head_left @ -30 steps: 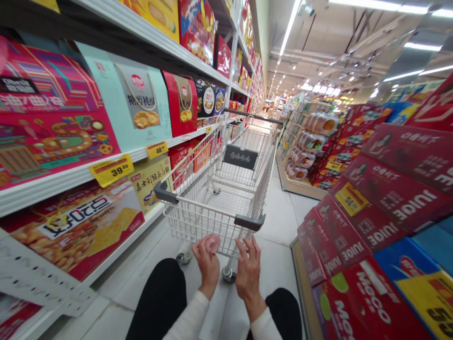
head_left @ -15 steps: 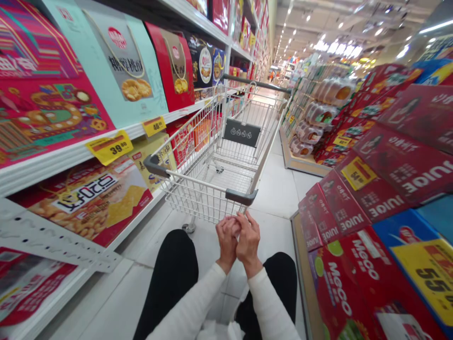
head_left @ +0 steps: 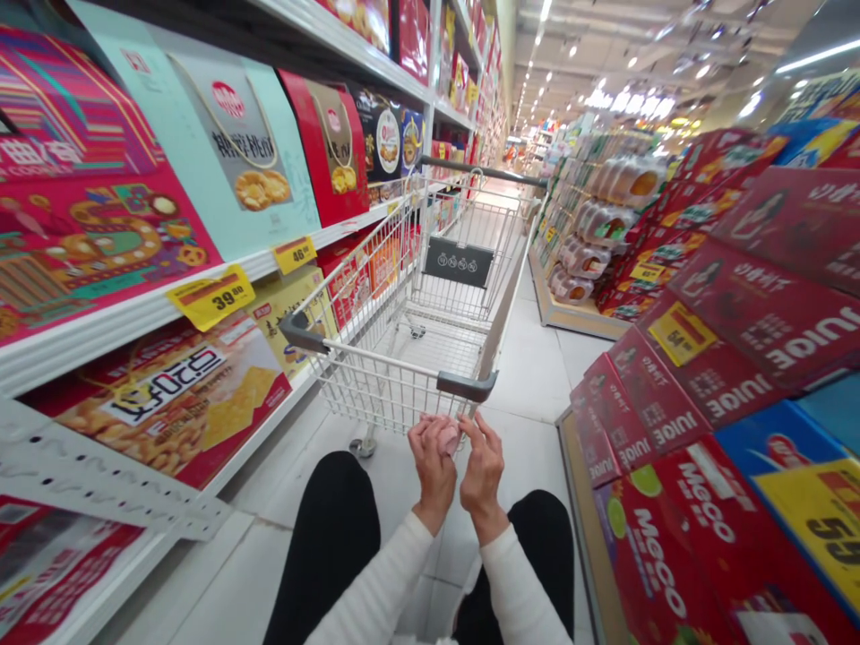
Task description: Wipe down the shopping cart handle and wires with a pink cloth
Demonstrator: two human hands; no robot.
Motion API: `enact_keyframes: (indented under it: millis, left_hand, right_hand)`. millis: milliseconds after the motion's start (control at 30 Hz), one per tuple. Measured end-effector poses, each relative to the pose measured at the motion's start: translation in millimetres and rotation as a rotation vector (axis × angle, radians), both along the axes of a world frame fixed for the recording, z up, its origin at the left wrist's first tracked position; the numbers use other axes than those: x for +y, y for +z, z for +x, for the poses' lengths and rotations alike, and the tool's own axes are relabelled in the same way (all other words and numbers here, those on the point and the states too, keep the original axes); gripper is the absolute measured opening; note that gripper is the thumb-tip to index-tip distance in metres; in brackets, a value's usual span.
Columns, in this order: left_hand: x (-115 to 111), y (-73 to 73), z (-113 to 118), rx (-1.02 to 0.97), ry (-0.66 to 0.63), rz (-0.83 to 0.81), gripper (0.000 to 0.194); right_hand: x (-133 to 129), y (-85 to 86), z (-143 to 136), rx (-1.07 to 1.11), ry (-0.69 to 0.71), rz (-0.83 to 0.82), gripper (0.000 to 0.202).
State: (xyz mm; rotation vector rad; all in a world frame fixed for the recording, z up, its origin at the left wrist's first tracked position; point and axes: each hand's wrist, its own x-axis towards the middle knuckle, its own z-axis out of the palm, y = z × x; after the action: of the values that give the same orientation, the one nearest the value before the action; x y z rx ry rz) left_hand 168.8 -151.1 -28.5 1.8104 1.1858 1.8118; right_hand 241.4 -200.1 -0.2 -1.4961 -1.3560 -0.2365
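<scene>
My left hand (head_left: 434, 461) is closed around a small pale-pink lump (head_left: 449, 437), whose kind I cannot make out. Close beside it on the right, my right hand (head_left: 482, 461) has its fingers curled in; whether anything is between them is hidden. Both hands are held over my bent knees, just in front of a wire shopping cart (head_left: 376, 394). The cart's near corner with a grey plastic bumper (head_left: 467, 385) lies right above my fingers, and neither hand appears to grip the cart.
Shelves (head_left: 148, 309) with boxed biscuits (head_left: 181, 394) and yellow price tags (head_left: 215, 297) run along the left. Stacked red drink cartons (head_left: 672, 537) on a low wooden platform (head_left: 578, 502) line the right. White floor tiles (head_left: 530, 430) show between them, and the aisle continues beyond the cart.
My hands have moved slightly apart; they were pressed together before. The right hand has shifted a little right, and the pink lump shows more clearly in the left. The view has tilted up slightly.
</scene>
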Motion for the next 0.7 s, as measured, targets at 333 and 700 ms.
enact_keyframes:
  millis: [333,700]
  left_hand:
    - [31.2,42.6,-18.5,-0.041,0.147,0.125,0.047]
    - [15.2,87.1,5.5,0.050,0.043,0.414,0.033]
  right_hand:
    - [5.3,-7.7,-0.7,0.025,0.002,0.049,0.054]
    - [2.4,-28.8,-5.0,0.230,0.025,0.093,0.052]
